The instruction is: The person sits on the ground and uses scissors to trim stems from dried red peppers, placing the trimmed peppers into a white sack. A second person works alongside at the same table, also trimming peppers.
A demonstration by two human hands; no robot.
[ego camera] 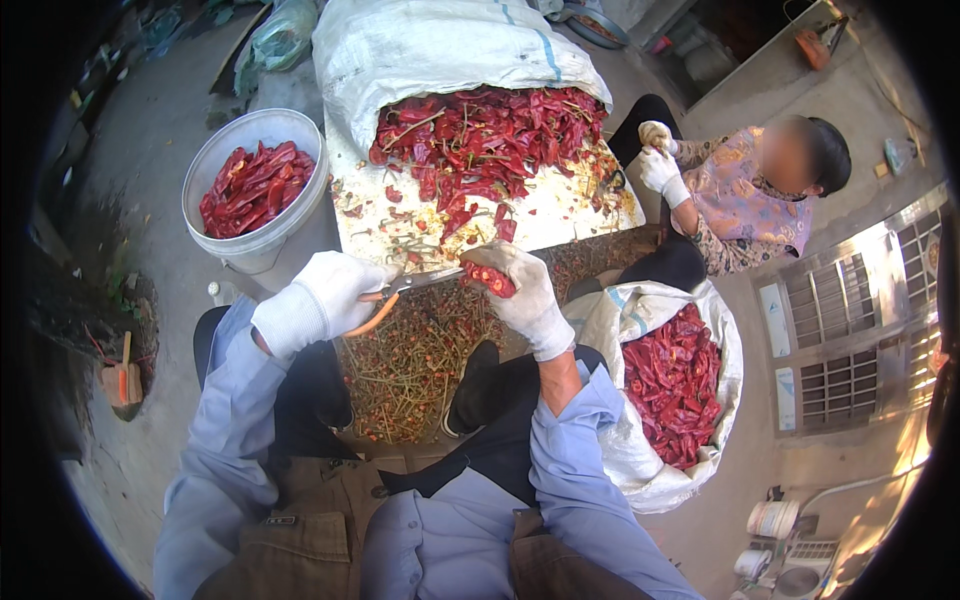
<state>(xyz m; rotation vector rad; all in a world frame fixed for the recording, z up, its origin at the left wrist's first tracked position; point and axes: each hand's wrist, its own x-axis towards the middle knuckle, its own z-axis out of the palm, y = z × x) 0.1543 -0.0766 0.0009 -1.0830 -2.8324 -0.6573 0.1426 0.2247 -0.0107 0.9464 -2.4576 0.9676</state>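
Note:
My left hand (319,300), in a white knit glove, grips a pair of orange-handled scissors (381,311). The metal blades point right and reach the bunch of dried red chillies (489,279) in my right hand (525,300), gloved as well. The cut-looking chilli ends face the blades; whether the blades are parted is hard to tell. Just beyond both hands is a pale board (375,225) strewn with stems and seeds. On it a heap of dried red chillies (487,142) spills from the mouth of a white woven sack (450,52).
A white bucket (319,180) of chillies stands at left. Near my right knee is an open woven sack (600,442) of chillies. Cut stems (420,375) cover the ground between my feet. A co-worker (750,180) with gloved hands sits at the board's right side.

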